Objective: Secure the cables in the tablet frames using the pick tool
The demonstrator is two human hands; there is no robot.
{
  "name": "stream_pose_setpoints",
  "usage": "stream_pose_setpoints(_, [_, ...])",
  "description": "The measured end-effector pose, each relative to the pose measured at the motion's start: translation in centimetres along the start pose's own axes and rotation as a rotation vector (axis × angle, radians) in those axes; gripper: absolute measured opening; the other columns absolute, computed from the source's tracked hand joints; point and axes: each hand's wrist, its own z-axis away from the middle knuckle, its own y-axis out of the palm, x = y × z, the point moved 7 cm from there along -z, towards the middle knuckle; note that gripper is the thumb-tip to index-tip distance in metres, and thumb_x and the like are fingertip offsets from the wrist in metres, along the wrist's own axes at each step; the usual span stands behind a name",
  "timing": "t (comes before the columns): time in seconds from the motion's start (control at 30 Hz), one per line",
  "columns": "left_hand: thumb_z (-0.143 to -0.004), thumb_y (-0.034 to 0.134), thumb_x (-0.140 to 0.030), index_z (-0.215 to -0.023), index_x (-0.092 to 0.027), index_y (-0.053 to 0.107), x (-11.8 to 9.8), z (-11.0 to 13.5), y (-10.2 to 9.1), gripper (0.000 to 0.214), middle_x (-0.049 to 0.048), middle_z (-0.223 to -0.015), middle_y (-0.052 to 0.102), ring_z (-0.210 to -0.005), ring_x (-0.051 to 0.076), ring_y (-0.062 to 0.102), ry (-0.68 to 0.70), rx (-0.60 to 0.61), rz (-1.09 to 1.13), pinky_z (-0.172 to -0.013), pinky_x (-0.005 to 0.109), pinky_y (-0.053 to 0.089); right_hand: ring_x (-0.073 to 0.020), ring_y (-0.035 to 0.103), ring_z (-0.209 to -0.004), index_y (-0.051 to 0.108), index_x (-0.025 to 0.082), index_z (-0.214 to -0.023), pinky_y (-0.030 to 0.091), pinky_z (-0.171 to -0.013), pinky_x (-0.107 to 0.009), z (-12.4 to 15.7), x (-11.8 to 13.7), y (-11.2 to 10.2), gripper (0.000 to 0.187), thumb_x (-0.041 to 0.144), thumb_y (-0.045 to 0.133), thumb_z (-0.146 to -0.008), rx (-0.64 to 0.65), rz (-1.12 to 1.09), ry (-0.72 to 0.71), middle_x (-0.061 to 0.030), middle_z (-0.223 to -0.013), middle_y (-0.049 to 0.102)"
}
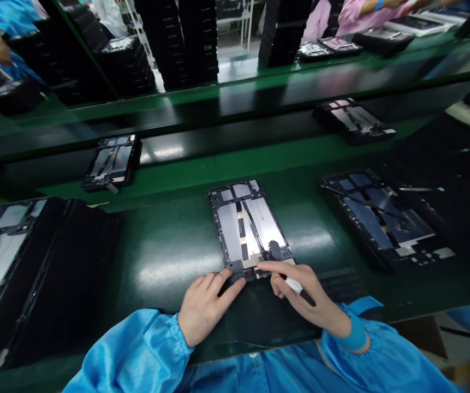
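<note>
An opened tablet housing [230, 229] lies on the green bench in front of me, with silver panels, dark flex strips and a small circuit board at its near edge. My left hand [206, 305] grips its near left corner, fingers on the side and thumb along the near edge. The index finger of my right hand [306, 295] is stretched out, its tip touching the strip near the tablet's lower end. Tucked in that same hand is a slim white-and-dark tool [293, 284], its exact kind partly hidden by the fingers.
Another opened tablet [386, 213] sits at right, with tweezers [421, 189] beside it. A stack of black trays [75, 273] stands at left. On the line behind are more tablet units [114, 161], [353, 119]. Across it, people in blue and pink sleeves work near tall black stacks [197, 43].
</note>
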Motion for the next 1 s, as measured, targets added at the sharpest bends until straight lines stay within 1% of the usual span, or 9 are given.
stream_pose_setpoints(0.13, [-0.097, 0.045, -0.014, -0.129, -0.023, 0.055, -0.1, 0.1, 0.1, 0.035, 0.0096, -0.116, 0.061, -0.089, 0.021, 0.059, -0.014, -0.006, 0.02, -0.073, 0.033, 0.05, -0.013, 0.065, -0.059, 0.06, 0.025, -0.13, 0.056, -0.056, -0.027, 1.3, -1.2, 0.0, 0.034, 0.03, 0.041, -0.101, 0.016, -0.162, 0.152, -0.0038, -0.091, 0.072])
stream_pose_setpoints(0.23, [-0.096, 0.045, -0.012, -0.13, -0.023, 0.054, -0.1, 0.2, 0.1, 0.036, 0.0101, -0.117, 0.06, -0.091, 0.021, 0.059, -0.023, -0.011, 0.022, -0.074, 0.033, 0.05, -0.0149, 0.068, -0.066, 0.059, 0.02, -0.125, 0.057, -0.055, -0.025, 1.6, -1.8, 0.8, 0.03, 0.027, 0.048, -0.098, 0.038, -0.217, 0.242, -0.0053, -0.089, 0.072])
stream_pose_setpoints(0.3, [-0.096, 0.045, -0.012, -0.13, -0.022, 0.054, -0.2, 0.2, 0.1, 0.036, 0.0103, -0.118, 0.06, -0.09, 0.02, 0.06, -0.024, -0.018, 0.025, -0.074, 0.032, 0.05, -0.0158, 0.069, -0.068, 0.063, 0.019, -0.114, 0.057, -0.062, -0.027, 1.4, -1.6, 1.1, 0.023, 0.022, 0.053, -0.093, 0.034, -0.147, 0.231, -0.0032, -0.081, 0.072])
stream_pose_setpoints(0.37, [-0.097, 0.045, -0.012, -0.129, -0.021, 0.055, -0.3, 0.1, 0.0, 0.035, 0.0102, -0.117, 0.06, -0.09, 0.02, 0.06, -0.026, -0.028, 0.025, -0.073, 0.032, 0.05, -0.0163, 0.07, -0.07, 0.065, 0.019, -0.104, 0.056, -0.066, -0.027, 1.1, -1.1, 1.1, 0.018, 0.018, 0.056, -0.089, 0.021, -0.07, 0.177, -0.0028, -0.08, 0.072])
stream_pose_setpoints(0.47, [-0.098, 0.043, -0.014, -0.127, -0.022, 0.057, -0.3, 0.0, -0.3, 0.033, 0.0097, -0.114, 0.061, -0.088, 0.019, 0.06, -0.028, -0.063, 0.028, -0.072, 0.031, 0.05, -0.0171, 0.07, -0.07, 0.067, 0.018, -0.099, 0.055, -0.065, -0.027, 0.8, -0.7, 0.9, 0.016, 0.017, 0.055, -0.088, 0.007, -0.011, 0.127, -0.0028, -0.077, 0.071])
stream_pose_setpoints(0.63, [-0.098, 0.043, -0.014, -0.126, -0.022, 0.058, -0.3, -0.1, -0.3, 0.032, 0.0096, -0.114, 0.061, -0.088, 0.02, 0.059, -0.029, -0.082, 0.039, -0.072, 0.031, 0.051, -0.0172, 0.068, -0.066, 0.067, 0.018, -0.093, 0.054, -0.062, -0.028, 0.8, -1.4, 0.1, 0.014, 0.018, 0.055, -0.088, -0.006, 0.016, 0.159, -0.0028, -0.073, 0.07])
stream_pose_setpoints(0.87, [-0.099, 0.043, -0.014, -0.127, -0.022, 0.058, -0.1, 0.1, -0.1, 0.033, 0.0102, -0.115, 0.061, -0.089, 0.02, 0.059, -0.016, -0.073, 0.048, -0.072, 0.032, 0.052, -0.0145, 0.064, -0.055, 0.067, 0.018, -0.093, 0.053, -0.052, -0.026, 1.4, -2.9, -1.3, 0.013, 0.02, 0.054, -0.09, -0.059, -0.033, 0.219, -0.003, -0.072, 0.069])
stream_pose_setpoints(0.93, [-0.099, 0.042, -0.013, -0.128, -0.022, 0.057, 0.0, 0.3, -0.3, 0.034, 0.0108, -0.118, 0.061, -0.089, 0.02, 0.06, 0.006, -0.088, 0.049, -0.072, 0.032, 0.051, -0.0145, 0.066, -0.056, 0.068, 0.018, -0.099, 0.055, -0.053, -0.026, 1.6, -3.0, -1.1, 0.016, 0.02, 0.054, -0.091, -0.049, -0.074, 0.222, -0.0037, -0.075, 0.071])
stream_pose_setpoints(1.0, [-0.098, 0.043, -0.011, -0.128, -0.021, 0.057, 0.1, 0.6, -0.6, 0.035, 0.0115, -0.122, 0.06, -0.092, 0.02, 0.06, 0.037, -0.11, 0.053, -0.073, 0.032, 0.05, -0.0151, 0.069, -0.061, 0.068, 0.019, -0.104, 0.058, -0.06, -0.028, 1.6, -2.5, -0.4, 0.019, 0.02, 0.054, -0.092, -0.014, -0.108, 0.193, -0.0063, -0.086, 0.074])
